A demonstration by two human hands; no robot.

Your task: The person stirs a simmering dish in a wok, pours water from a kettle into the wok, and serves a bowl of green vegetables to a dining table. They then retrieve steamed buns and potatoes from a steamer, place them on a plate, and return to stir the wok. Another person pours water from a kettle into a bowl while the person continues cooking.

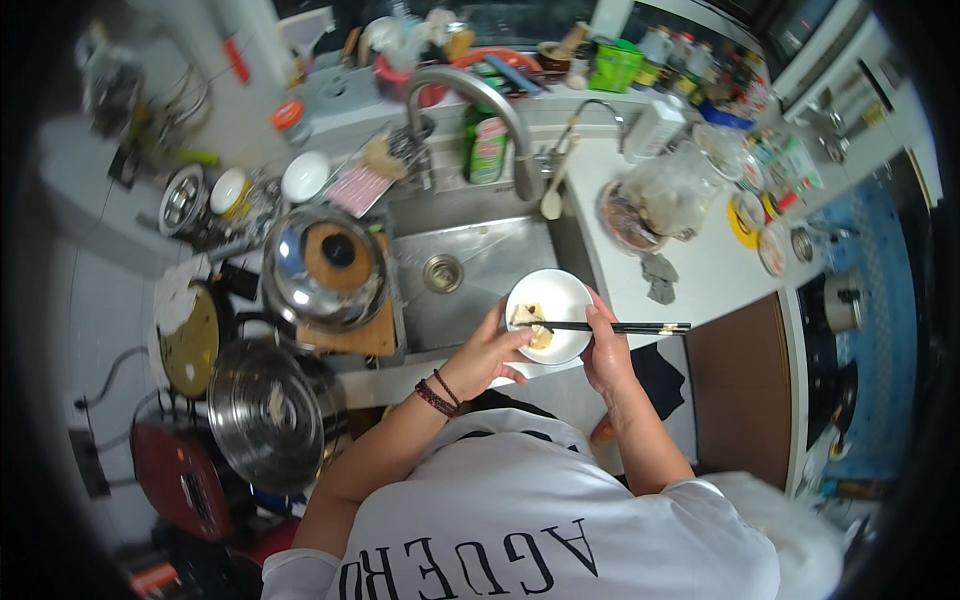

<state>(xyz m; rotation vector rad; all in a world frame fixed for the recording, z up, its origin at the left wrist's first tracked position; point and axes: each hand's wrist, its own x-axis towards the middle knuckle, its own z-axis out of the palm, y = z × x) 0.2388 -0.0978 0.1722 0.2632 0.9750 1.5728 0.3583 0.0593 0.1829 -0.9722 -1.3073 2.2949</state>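
A white bowl is held between my two hands, over the front edge of the steel sink. Pale yellowish pieces of food lie in its left part. My left hand grips the bowl's left side, its thumb over the rim by the food. With my right hand I hold the bowl's right side and a pair of black chopsticks. The chopsticks lie level across the bowl, their tips at the food and their back ends pointing right.
Before me is a steel sink under a curved faucet. A domed lid and a wooden board stand left of it. On the right counter are a grey cloth, a bowl of food and a plastic bag.
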